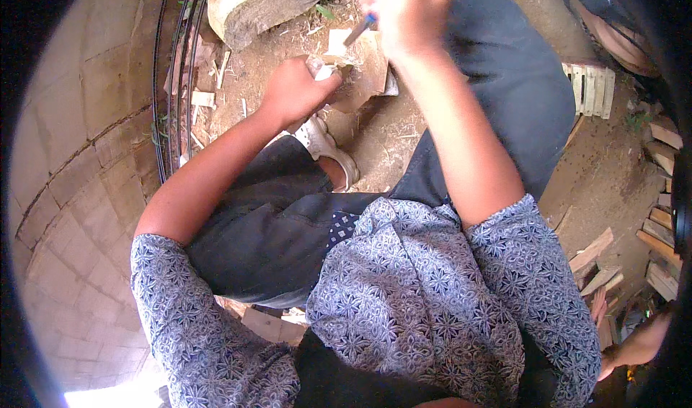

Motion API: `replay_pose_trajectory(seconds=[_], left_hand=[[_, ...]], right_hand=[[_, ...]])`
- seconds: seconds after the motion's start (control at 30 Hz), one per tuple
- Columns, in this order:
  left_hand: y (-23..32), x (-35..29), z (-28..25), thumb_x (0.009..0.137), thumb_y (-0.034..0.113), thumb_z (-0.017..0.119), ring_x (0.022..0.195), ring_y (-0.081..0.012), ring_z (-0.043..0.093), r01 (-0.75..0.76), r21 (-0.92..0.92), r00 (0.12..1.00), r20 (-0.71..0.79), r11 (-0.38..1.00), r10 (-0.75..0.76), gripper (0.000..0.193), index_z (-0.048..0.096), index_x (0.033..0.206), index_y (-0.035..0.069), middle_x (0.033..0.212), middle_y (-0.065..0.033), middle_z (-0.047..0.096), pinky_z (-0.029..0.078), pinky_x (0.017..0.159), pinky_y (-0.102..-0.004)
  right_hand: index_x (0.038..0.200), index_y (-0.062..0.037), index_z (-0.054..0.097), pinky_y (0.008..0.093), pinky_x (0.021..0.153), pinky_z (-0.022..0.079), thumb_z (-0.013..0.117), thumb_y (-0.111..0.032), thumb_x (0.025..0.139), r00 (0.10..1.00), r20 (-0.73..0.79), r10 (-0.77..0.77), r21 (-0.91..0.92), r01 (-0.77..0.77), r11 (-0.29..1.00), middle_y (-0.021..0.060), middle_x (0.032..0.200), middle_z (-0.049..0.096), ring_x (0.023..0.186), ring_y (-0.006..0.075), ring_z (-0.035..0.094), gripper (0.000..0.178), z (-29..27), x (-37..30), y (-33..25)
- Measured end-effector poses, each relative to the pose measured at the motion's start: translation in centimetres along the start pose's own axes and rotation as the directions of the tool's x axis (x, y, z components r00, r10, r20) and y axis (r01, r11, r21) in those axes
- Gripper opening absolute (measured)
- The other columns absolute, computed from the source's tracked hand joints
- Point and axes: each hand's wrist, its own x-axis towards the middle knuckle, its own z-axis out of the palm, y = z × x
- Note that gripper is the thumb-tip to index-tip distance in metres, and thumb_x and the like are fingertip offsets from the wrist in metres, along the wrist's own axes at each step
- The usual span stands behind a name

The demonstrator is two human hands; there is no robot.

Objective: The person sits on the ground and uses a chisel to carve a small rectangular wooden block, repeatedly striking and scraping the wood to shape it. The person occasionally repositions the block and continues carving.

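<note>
My right hand [411, 19], slightly blurred, is closed round a blue-handled tool [357, 30] with a narrow metal blade. The blade points down and left, over a wooden block [371, 62] on the ground. Lower and to the left, my left hand [299, 89] is wrapped round a small pale piece of wood [324, 72], its thumb lying along it. The fingers hide most of that piece. A square of pale wood [337, 42] shows just under the blade tip. I cannot tell whether the blade touches it.
A thick log [274, 4] lies ahead, with shavings on the dirt around it. Dark cables [164, 83] run beside the wall [79, 134] on my left. At right are a bundle of slats [592, 91], stacked wood [662, 228] and another person's hand [613, 357].
</note>
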Motion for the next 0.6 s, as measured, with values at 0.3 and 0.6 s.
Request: replay_pose_trajectory(seconds=[0.3,0.6], left_hand=[[0.0,0.1,-0.2,0.075,0.046,0.069,0.077,-0.0380,0.072,-0.018,0.033,0.999,-0.038,0.999,0.019,0.053,0.071,0.083,-0.006,0.078,-0.0250,0.071,0.057,0.076,-0.0463],[1.3,-0.4,-0.8,0.075,0.044,0.069,0.076,-0.0383,0.072,-0.014,0.060,1.000,0.016,0.998,0.014,0.051,0.071,0.084,-0.006,0.076,-0.0252,0.070,0.057,0.075,-0.0459]], right_hand=[[0.063,-0.0097,0.044,0.0259,0.045,0.034,0.055,-0.004,0.092,0.998,-0.004,0.067,-0.016,-0.067,0.998,-0.0015,0.056,0.047,0.047,0.0072,0.043,0.031,-0.6,-0.4,1.6],[0.066,-0.0080,0.042,0.0274,0.054,0.035,0.058,-0.003,0.088,0.999,0.018,-0.049,-0.277,0.052,0.959,-0.0045,0.062,0.042,0.060,0.0059,0.042,0.027,-1.7,-1.2,4.7]])
